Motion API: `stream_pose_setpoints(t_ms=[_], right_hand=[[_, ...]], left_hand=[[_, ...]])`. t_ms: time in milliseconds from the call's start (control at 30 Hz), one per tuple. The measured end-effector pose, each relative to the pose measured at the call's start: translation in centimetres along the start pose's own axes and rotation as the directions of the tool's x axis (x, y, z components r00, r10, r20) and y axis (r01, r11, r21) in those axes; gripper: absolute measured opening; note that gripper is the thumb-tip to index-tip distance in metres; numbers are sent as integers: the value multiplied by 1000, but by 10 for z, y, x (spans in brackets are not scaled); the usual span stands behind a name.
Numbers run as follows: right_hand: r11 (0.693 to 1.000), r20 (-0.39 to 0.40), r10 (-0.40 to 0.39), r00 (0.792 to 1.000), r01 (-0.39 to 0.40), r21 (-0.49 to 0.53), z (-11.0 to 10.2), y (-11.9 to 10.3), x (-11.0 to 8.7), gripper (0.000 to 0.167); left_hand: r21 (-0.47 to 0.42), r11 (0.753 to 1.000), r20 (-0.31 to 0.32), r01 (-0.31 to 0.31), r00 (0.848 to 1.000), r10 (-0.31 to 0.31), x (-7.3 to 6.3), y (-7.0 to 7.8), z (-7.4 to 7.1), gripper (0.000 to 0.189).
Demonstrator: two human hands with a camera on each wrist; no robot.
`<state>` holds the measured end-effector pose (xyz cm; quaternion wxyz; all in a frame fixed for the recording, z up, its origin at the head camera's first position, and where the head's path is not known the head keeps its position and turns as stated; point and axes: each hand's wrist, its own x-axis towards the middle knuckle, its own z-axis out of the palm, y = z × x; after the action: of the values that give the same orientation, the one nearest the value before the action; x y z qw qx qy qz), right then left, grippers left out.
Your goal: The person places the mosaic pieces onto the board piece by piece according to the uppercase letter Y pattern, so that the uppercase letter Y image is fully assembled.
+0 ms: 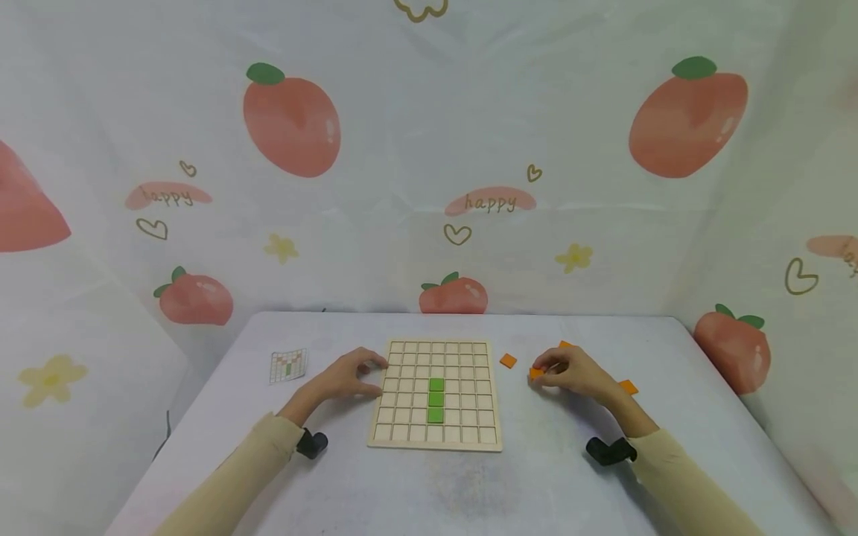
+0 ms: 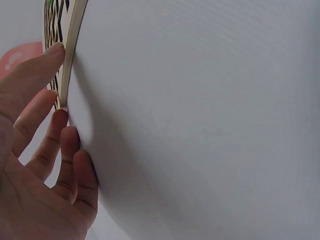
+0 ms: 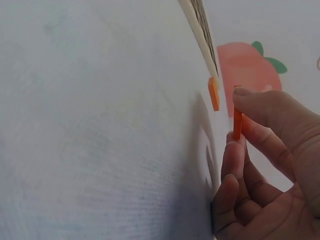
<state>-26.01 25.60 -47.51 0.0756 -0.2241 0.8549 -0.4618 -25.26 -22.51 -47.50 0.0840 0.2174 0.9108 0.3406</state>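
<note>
A pale wooden grid board [image 1: 407, 432] lies on the table, with a column of green square tiles [image 1: 436, 398] in its cells. Along the board's left edge my left hand [image 1: 345, 374] rests its thumb and fingertips, spread apart; the left wrist view shows them against the rim [image 2: 70, 60]. My right hand [image 1: 570, 370] pinches an orange square tile [image 3: 237, 117] between thumb and fingers, to the right of the board. Between that hand and the board lies another orange tile [image 1: 508, 361], flat on the table.
More orange tiles lie around my right hand, one behind it [image 1: 565, 344] and one beside the wrist [image 1: 628, 387]. A small card with a coloured grid pattern [image 1: 288, 366] is at the table's left. A printed curtain [image 1: 375, 246] hangs behind the table.
</note>
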Motion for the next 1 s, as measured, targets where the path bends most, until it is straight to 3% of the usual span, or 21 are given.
stream_pose_setpoints(t_ms=[367, 533, 800, 1000], right_hand=[[999, -18, 31, 999, -30, 34, 3, -6, 0, 23], [998, -24, 30, 999, -29, 63, 7, -14, 3, 25], [997, -31, -22, 999, 24, 70, 19, -23, 18, 28], [989, -15, -109, 994, 110, 98, 33, -30, 32, 22]], left_hand=[[-20, 993, 14, 118, 993, -118, 5, 7, 0, 48], [-22, 993, 19, 116, 993, -115, 6, 7, 1, 48], [-31, 989, 8, 144, 990, -144, 7, 8, 1, 45], [-38, 985, 5, 170, 985, -170, 7, 9, 1, 44]])
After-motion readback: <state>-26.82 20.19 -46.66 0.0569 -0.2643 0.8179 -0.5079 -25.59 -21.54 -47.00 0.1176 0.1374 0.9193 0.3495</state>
